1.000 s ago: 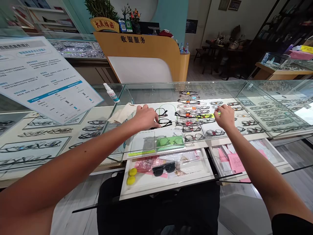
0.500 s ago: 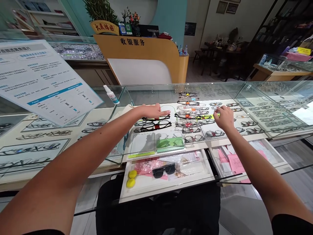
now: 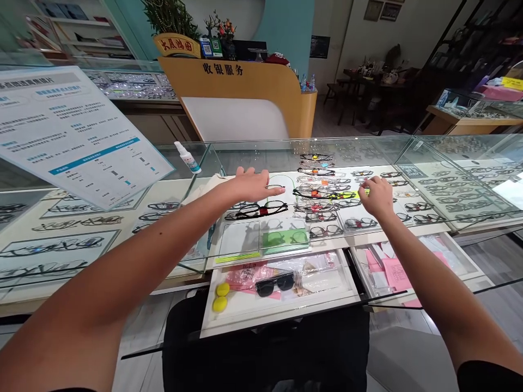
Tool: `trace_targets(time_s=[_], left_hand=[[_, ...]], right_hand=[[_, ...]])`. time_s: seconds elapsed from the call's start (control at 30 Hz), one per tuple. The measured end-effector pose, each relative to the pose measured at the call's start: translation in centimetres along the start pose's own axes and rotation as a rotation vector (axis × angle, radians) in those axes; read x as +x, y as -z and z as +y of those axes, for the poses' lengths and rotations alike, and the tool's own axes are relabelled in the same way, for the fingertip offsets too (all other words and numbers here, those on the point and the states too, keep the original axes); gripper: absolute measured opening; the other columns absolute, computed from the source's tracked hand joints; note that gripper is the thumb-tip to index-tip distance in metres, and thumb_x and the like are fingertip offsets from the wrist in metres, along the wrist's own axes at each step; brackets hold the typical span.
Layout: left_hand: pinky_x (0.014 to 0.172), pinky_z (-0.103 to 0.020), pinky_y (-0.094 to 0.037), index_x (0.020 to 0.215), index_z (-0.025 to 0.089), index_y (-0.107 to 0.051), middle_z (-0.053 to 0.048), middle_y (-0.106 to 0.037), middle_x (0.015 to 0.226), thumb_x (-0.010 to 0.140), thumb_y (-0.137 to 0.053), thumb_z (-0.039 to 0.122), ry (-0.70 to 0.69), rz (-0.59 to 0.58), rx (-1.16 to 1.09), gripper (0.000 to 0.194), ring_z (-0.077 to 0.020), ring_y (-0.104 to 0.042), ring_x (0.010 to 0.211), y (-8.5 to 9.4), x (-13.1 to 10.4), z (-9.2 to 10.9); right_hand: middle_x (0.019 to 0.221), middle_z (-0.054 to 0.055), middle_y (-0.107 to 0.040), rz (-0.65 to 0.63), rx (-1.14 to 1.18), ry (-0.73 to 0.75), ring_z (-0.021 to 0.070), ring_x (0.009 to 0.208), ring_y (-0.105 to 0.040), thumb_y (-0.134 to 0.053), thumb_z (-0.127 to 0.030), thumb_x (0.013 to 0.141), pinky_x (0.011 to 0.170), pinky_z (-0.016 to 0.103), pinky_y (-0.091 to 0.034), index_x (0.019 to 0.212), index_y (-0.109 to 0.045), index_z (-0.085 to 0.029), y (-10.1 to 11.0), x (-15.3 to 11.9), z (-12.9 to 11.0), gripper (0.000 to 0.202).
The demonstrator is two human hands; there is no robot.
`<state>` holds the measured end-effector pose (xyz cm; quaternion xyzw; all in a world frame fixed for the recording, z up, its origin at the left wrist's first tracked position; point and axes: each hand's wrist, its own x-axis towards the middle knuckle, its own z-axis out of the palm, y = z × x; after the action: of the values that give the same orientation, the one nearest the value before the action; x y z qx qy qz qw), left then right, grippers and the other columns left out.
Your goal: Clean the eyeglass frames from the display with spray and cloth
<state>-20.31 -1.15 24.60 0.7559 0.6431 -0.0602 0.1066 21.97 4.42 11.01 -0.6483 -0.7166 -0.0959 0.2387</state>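
My left hand (image 3: 250, 186) is over the display counter, palm down, fingers spread and thumb stretched to the right. Just in front of it lie black-framed eyeglasses (image 3: 261, 209) with a red tag; another frame is partly hidden under the hand. My right hand (image 3: 376, 198) is farther right, its fingers curled in and thumb near the index finger. A yellow-green bit shows at those fingertips, but what they hold, if anything, cannot be made out. Between the hands are rows of eyeglasses, including a dark pair with yellow-green parts (image 3: 343, 195).
Below the glass top (image 3: 286, 144) an open drawer (image 3: 327, 305) holds sunglasses (image 3: 275, 283), yellow round cases (image 3: 220, 296) and plastic packets. A second drawer (image 3: 461, 261) has pink papers. A spray bottle (image 3: 188, 158) and a printed sheet (image 3: 81, 141) are at left.
My left hand has lifted and shifted slightly, its fingers now more spread, covering more of the eyeglasses behind the front pair. The right hand stays almost where it was, still curled.
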Motion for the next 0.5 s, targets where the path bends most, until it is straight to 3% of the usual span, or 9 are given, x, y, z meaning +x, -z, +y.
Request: trace_targets(time_s=[0.1,0.17,0.23,0.3,0.33,0.4,0.47,0.5], left_hand=[[0.105,-0.055,-0.042,0.109,0.020,-0.065,-0.019,-0.075,0.115,0.107,-0.056,0.066,-0.218,0.374,-0.018,0.047,-0.0409,-0.062,0.117,-1.4,-3.5,0.4],[0.095,-0.049,-0.043,0.095,0.023,-0.062,-0.012,-0.074,0.100,0.112,-0.054,0.046,-0.473,0.626,-0.026,0.030,-0.0314,-0.063,0.101,-4.1,-7.0,0.6],[0.081,-0.043,-0.041,0.079,0.025,-0.056,-0.003,-0.063,0.073,0.111,-0.055,0.030,-0.771,0.696,-0.022,0.033,-0.0239,-0.054,0.076,-8.1,-10.6,0.5],[0.067,-0.040,-0.035,0.072,0.025,-0.053,0.001,-0.057,0.063,0.112,-0.053,0.025,-1.000,0.522,-0.056,0.039,-0.0208,-0.042,0.060,-12.4,-13.4,0.2],[0.064,-0.040,-0.034,0.074,0.026,-0.056,0.000,-0.061,0.065,0.113,-0.050,0.027,-0.998,0.345,-0.074,0.039,-0.0212,-0.043,0.059,-14.4,-14.2,0.0],[0.063,-0.039,-0.037,0.084,0.026,-0.065,-0.002,-0.073,0.076,0.116,-0.047,0.036,-0.828,0.030,-0.109,0.038,-0.0216,-0.056,0.064,-17.3,-14.4,-0.7],[0.069,-0.038,-0.045,0.092,0.025,-0.071,-0.005,-0.080,0.091,0.116,-0.044,0.036,-0.558,-0.070,-0.105,0.038,-0.0236,-0.069,0.079,-18.5,-12.6,-1.6],[0.077,-0.038,-0.050,0.096,0.024,-0.073,-0.007,-0.082,0.100,0.115,-0.046,0.033,-0.424,-0.043,-0.085,0.034,-0.0250,-0.073,0.088,-18.7,-11.2,-2.2]], right_hand=[[0.116,0.020,-0.075,0.011,0.003,0.011,0.0392,0.110,-0.059,-0.051,-0.032,0.104,0.095,0.054,-0.043,0.096,-0.077,-0.020,0.0,-0.1,0.0,0.030],[0.116,0.020,-0.075,0.021,-0.003,0.018,0.0397,0.111,-0.060,-0.050,-0.032,0.104,0.095,0.054,-0.043,0.096,-0.077,-0.020,0.0,-0.1,0.1,0.031],[0.117,0.020,-0.075,0.024,-0.015,0.024,0.0403,0.112,-0.060,-0.051,-0.033,0.104,0.095,0.054,-0.043,0.096,-0.077,-0.020,0.0,-0.2,0.1,0.030],[0.118,0.020,-0.076,0.022,-0.023,0.031,0.0405,0.112,-0.061,-0.051,-0.033,0.104,0.094,0.054,-0.044,0.097,-0.078,-0.020,-0.1,-0.2,0.2,0.031],[0.118,0.020,-0.076,0.021,-0.025,0.036,0.0406,0.112,-0.061,-0.051,-0.034,0.104,0.094,0.054,-0.044,0.097,-0.078,-0.020,-0.1,-0.2,0.2,0.032],[0.119,0.021,-0.076,0.024,-0.028,0.043,0.0410,0.112,-0.061,-0.050,-0.035,0.104,0.094,0.054,-0.044,0.096,-0.078,-0.019,-0.2,-0.2,0.4,0.033],[0.119,0.021,-0.076,0.033,-0.029,0.049,0.0414,0.113,-0.061,-0.051,-0.036,0.103,0.093,0.054,-0.043,0.096,-0.078,-0.019,-0.3,-0.2,0.6,0.033],[0.119,0.022,-0.076,0.038,-0.027,0.053,0.0415,0.113,-0.061,-0.051,-0.037,0.103,0.093,0.054,-0.044,0.096,-0.078,-0.019,-0.3,-0.2,0.7,0.032]])
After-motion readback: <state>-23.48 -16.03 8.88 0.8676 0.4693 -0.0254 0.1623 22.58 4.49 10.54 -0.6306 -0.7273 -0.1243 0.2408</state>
